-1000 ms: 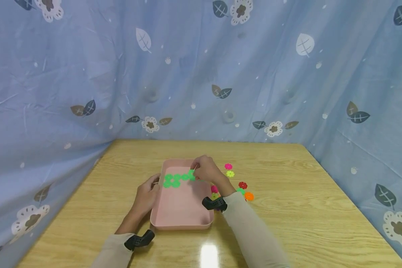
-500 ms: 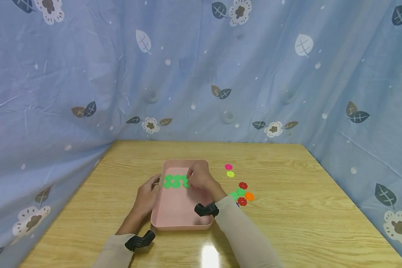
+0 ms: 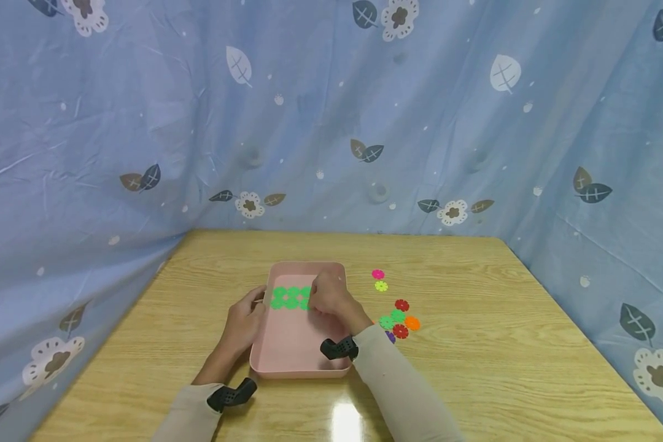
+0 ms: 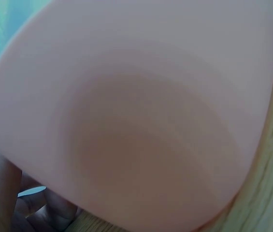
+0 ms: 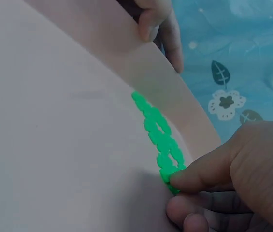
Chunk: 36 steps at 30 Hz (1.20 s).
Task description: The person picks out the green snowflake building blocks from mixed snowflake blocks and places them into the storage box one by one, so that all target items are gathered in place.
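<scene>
A shallow pink tray (image 3: 298, 350) lies on the table. My left hand (image 3: 244, 319) grips its left rim, thumb inside the wall and fingers outside, as the right wrist view shows. Several bright green flower-shaped discs (image 3: 291, 298) lie close together in two short rows across the tray's far half. At the right end of these rows, my right hand (image 3: 331, 296) pinches a green flower disc (image 5: 167, 175) between thumb and forefinger, low over the tray floor. The hand partly covers that disc. Only the tray wall (image 4: 150, 96) and some left fingers (image 4: 54, 208) show in the left wrist view.
Right of the tray lie loose flower discs: a pink one (image 3: 378, 274), a yellow one (image 3: 381, 286), an orange one (image 3: 412, 323), and several red, green and purple ones, some near my right sleeve (image 3: 392, 374). A patterned blue curtain (image 3: 331, 123) hangs behind the wooden table (image 3: 503, 344).
My right hand has moved left and slightly nearer, bringing the green disc from the far right of the tray against the others. My left hand has stayed on the rim.
</scene>
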{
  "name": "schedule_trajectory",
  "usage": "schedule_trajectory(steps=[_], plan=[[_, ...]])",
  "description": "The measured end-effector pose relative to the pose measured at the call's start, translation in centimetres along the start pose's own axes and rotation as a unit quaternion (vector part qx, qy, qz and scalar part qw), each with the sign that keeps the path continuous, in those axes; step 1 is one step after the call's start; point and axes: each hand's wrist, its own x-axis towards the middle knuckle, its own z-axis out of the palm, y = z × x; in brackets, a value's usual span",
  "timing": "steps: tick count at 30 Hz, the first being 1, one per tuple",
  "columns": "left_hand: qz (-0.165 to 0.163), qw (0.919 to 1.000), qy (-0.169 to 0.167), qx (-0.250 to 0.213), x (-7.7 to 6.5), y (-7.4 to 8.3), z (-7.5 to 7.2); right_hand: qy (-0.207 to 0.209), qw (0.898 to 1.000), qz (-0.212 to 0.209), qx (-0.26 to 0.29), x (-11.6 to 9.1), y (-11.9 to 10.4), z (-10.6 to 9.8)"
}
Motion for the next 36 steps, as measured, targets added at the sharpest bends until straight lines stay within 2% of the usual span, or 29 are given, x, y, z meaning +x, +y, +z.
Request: schedule_trajectory(steps=[7,15,22,25,30,36], plan=[[0.005,1.0,-0.003,-0.002,0.0,0.0,0.0,-0.005,1.0,0.001,-0.008,-0.1,-0.1,-0.1],[0.006,1.0,-0.003,-0.004,0.1,0.0,0.0,0.009,1.0,0.005,0.001,0.0,-0.1,-0.1],[-0.001,1.0,-0.006,-0.006,0.0,0.1,0.0,0.051,0.997,-0.053,-0.029,0.1,0.0,-0.7],[-0.002,1.0,-0.004,-0.004,0.0,0.1,0.0,0.035,0.998,-0.059,0.004,-0.1,0.0,-1.4],[0.0,1.0,-0.002,-0.001,0.0,0.0,0.0,0.005,0.997,-0.031,0.077,-0.9,-0.1,-2.7],[0.001,1.0,0.001,-0.001,0.1,0.0,0.0,0.01,0.997,-0.028,0.071,-1.7,0.0,-4.3]])
